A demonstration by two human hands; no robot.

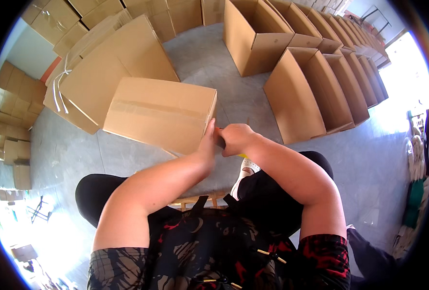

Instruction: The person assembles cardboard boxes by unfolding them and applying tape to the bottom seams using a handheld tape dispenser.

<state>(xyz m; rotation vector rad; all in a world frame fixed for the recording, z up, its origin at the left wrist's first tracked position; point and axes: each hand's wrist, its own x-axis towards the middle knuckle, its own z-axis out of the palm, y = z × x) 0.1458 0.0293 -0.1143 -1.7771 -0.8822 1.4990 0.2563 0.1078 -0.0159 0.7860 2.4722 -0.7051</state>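
In front of me a closed cardboard box [160, 112] lies on its side, with a strip of tape running along its upper face. Against the box's right end rests my left hand [208, 143], its thumb at the edge and its other fingers hidden. Just right of it, my right hand [238, 139] is closed around a hand-held tool [220, 139] with dark, orange and yellow parts. Most of that tool is covered by the hand, so its exact kind is unclear.
Flattened cartons [116, 58] tied with white strap lean behind the box. Rows of open-topped cardboard boxes [301, 94] stand to the right on the grey floor [127, 152]. More cartons [15, 94] are stacked at left. Dark fabric [368, 250] shows at lower right.
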